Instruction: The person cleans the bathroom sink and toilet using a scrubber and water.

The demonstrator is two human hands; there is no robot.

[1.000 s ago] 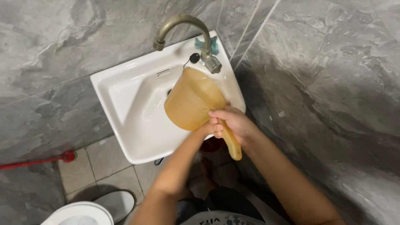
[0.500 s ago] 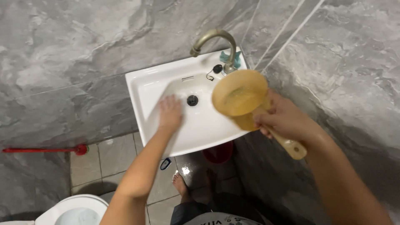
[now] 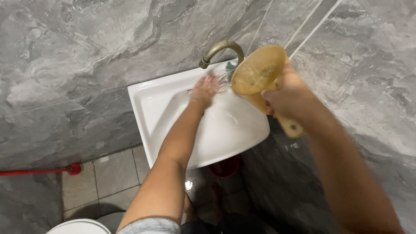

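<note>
Your body, as seen: left hand (image 3: 204, 89) and right hand (image 3: 289, 96) bare, no rings or watch showing; forearms uncovered; grey sleeve (image 3: 151, 226) edge at left upper arm; bare foot (image 3: 189, 207) below.

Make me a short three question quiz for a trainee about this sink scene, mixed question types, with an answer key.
1. True or false: the right hand grips the yellow scoop by its handle.
2. Multiple choice: where is the left hand? A) on the toilet B) over the back of the white sink, near the tap C) on the floor tiles
3. Short answer: what colour is the long handle lying on the floor at the left edge?

Key
1. True; the scoop is tipped, its open mouth facing the camera, beside the brass tap.
2. B
3. Red.
</note>
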